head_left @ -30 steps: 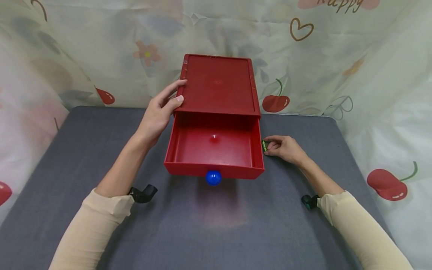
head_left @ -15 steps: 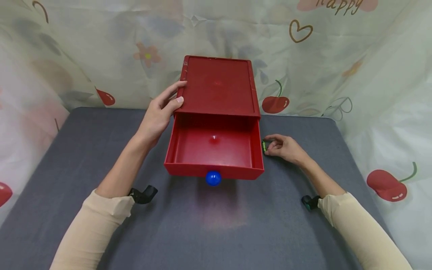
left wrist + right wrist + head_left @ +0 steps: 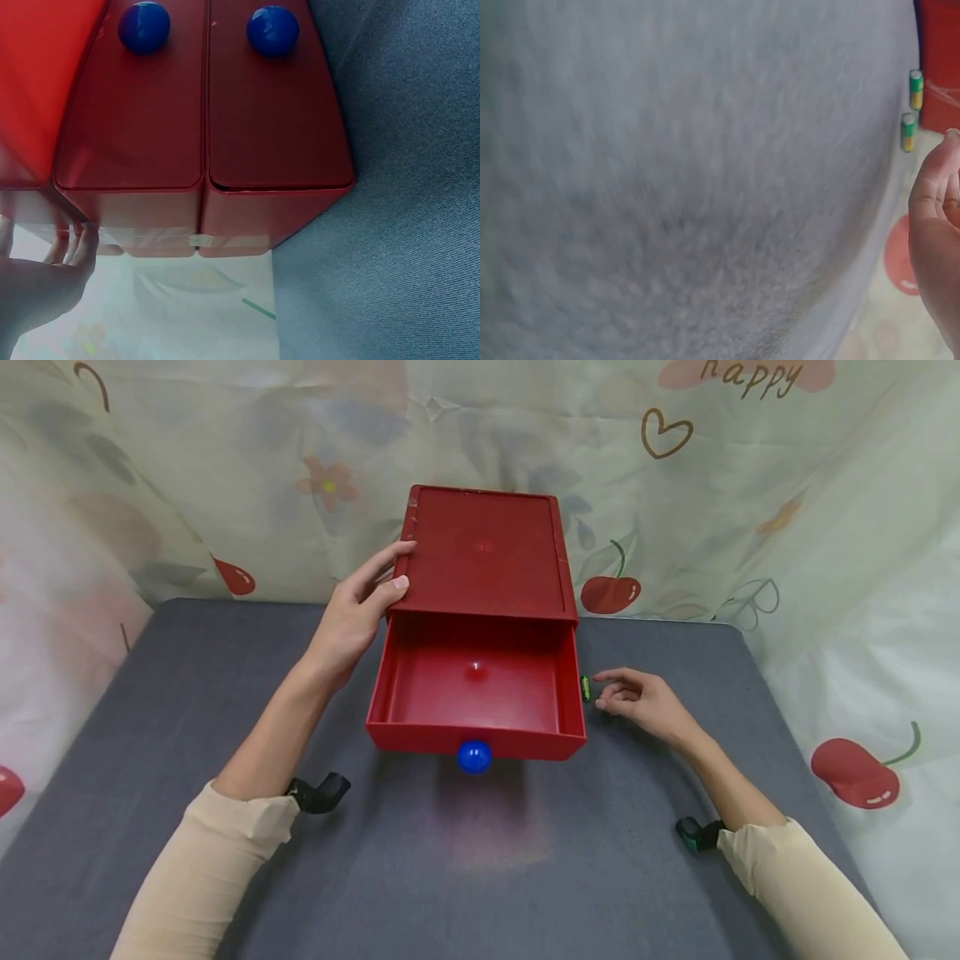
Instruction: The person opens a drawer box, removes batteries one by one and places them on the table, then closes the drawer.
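Note:
A red drawer cabinet [image 3: 483,552] stands at the back middle of the table, its top drawer [image 3: 476,693] pulled out, with a blue knob [image 3: 475,757] in front. My left hand [image 3: 348,618] rests against the cabinet's upper left edge, thumb and forefinger touching it. To the right of the drawer, my right hand [image 3: 641,702] hovers with loosely bent fingers, holding nothing. A small green battery [image 3: 586,688] lies between it and the drawer's side. From the right wrist, two green-and-yellow batteries show, one upper battery [image 3: 916,90] and one lower battery [image 3: 908,133], beside the cabinet.
Below the pulled-out drawer, two lower drawers with a left blue knob [image 3: 144,28] and a right blue knob [image 3: 273,31] are closed in the left wrist view. A patterned curtain [image 3: 247,468] hangs behind the grey table [image 3: 480,893].
My right hand has let go of the battery and moved a little right, away from the drawer. The battery stays beside the drawer. My left hand keeps its place on the cabinet.

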